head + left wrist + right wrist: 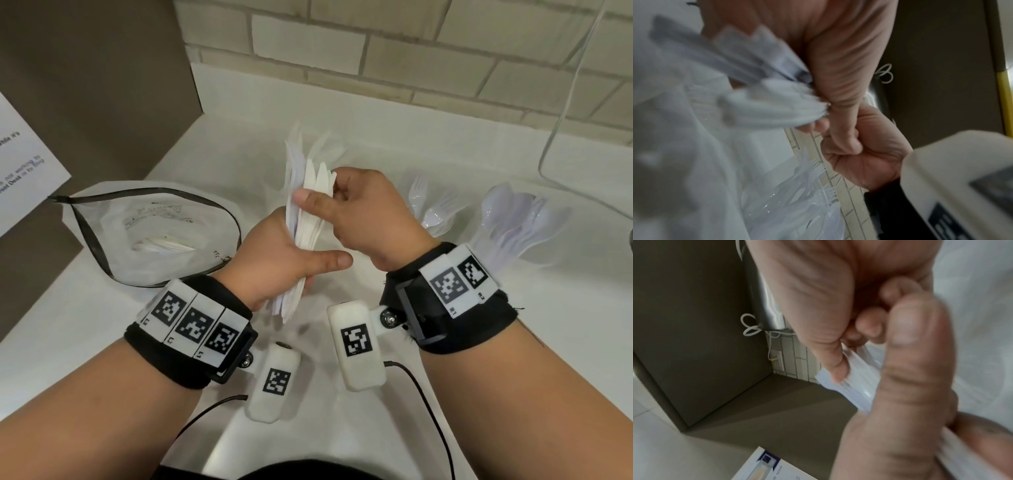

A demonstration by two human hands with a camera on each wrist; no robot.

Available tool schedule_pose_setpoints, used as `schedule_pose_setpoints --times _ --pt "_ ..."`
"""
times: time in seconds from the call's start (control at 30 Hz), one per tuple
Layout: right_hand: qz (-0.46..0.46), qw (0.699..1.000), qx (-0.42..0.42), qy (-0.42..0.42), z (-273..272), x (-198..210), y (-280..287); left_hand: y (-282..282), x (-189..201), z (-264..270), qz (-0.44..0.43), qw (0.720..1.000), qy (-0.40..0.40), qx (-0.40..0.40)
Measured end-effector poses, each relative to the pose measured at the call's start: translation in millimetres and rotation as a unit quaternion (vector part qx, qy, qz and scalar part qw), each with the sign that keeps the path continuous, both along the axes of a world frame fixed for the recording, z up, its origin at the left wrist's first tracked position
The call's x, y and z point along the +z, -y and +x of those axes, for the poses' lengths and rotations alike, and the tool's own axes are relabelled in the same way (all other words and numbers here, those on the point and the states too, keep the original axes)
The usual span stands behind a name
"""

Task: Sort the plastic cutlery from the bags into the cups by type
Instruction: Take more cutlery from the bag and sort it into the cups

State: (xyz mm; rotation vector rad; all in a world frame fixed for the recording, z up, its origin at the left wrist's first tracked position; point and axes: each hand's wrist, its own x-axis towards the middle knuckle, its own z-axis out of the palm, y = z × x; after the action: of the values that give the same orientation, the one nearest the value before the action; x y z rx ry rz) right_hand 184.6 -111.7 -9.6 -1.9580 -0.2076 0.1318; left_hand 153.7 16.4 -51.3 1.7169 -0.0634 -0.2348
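Note:
A bundle of white plastic knives (310, 219) stands nearly upright above the counter, held by both hands. My left hand (291, 257) grips its lower part, thumb across the front. My right hand (356, 212) pinches the upper part from the right, thumb on the blades. In the left wrist view the knife handles (764, 104) fan out blurred below my left palm. The right wrist view shows the knife bundle (857, 382) pinched between my right hand's thumb and fingers. A clear cup of forks (433, 212) and a clear cup of spoons (513, 226) stand to the right. Behind the bundle a clear cup (308, 150) holds more knives.
An open zip bag (150, 236) with a few white pieces inside lies on the white counter (68, 342) at the left. A brown panel (85, 85) and a printed sheet (20, 164) stand at the far left. A brick wall (411, 51) runs along the back.

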Motion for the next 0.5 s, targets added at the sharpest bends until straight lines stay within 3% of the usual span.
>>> schedule_pose_setpoints --times 0.13,0.33,0.43,0.5 --pt "0.023 0.998 0.012 -0.057 3.6 -1.3 0.9 -1.7 1.2 -5.9 -0.067 0.997 -0.036 0.022" --pt "0.044 0.996 0.009 -0.071 4.7 -7.2 -0.9 -3.1 -2.3 -5.9 -0.11 0.987 -0.062 0.101" --pt "0.037 0.998 0.007 -0.049 7.2 3.5 3.6 -10.3 -5.5 -1.7 -0.115 0.98 -0.045 0.158" --pt "0.026 0.999 -0.023 0.009 14.0 20.0 9.9 -16.6 -6.6 0.6 -0.145 0.965 -0.038 0.216"
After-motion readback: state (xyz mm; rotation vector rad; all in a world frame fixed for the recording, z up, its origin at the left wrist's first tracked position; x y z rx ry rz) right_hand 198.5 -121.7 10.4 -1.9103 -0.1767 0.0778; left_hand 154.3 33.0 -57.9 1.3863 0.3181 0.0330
